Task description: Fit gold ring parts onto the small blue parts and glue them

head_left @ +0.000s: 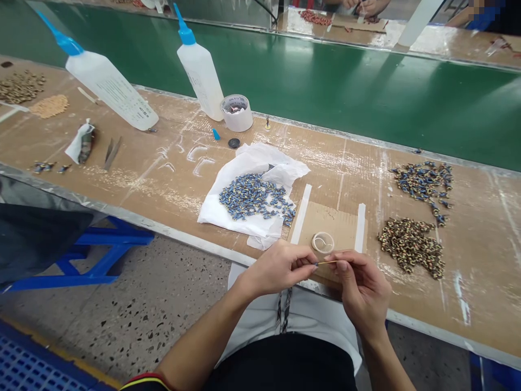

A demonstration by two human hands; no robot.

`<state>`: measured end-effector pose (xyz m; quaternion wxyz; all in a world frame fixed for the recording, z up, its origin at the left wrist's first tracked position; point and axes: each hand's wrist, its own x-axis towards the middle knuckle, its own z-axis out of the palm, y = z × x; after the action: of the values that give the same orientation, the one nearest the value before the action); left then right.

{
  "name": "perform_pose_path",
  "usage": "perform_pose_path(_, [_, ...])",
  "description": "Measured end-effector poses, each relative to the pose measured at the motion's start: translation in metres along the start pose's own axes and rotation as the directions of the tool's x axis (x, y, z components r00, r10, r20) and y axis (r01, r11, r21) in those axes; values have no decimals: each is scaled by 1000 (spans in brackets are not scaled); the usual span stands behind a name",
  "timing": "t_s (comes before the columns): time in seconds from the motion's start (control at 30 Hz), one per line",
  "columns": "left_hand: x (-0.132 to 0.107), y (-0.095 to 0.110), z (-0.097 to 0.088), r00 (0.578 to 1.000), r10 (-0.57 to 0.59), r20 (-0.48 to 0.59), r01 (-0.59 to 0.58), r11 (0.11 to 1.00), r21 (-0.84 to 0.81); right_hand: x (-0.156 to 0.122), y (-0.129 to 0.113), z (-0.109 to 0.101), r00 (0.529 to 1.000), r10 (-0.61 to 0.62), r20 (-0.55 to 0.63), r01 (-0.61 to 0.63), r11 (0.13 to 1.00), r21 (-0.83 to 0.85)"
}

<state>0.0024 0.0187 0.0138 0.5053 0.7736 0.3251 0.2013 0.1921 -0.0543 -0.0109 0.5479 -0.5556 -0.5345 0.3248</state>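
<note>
Thin stick (328, 262) pinched between my two hands at the edge of the table (154, 179).
My left hand (280, 269) closes thumb and finger on a small dark bead (316, 264) at its tip; my right hand (362, 288) grips the other end, just beside a clear round lid (323, 242).

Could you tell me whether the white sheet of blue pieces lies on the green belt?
No, the white sheet with the blue pieces lies on the brown bench, in front of the green belt.
</note>
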Motion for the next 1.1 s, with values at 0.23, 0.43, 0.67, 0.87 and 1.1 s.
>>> perform_pose_path(0.23, [0,1,-1,1000,4,-4,-4,1000,-17,3,-1,-1,999,-13,45,11,1000,29])
perform_pose_path(0.43, [-2,1,-1,1000,11,-4,-11,999,-38,9,-8,-4,998,36,-52,-32,997,71])
perform_pose_path(0.67, [-4,0,-1,999,17,-33,-19,999,-49,30,-10,-3,989,-121,-85,111,988,-108])
perform_pose_path(0.87, [-5,0,-4,1000,4,-11,-4,1000,-17,34,-11,-2,983,-146,114,174,938,-299])
perform_pose_path(1.1, [-3,-6,-6,1000,-26,7,26,999,-28,17,-2,-83,973,-48,-225,-54,904,-425])
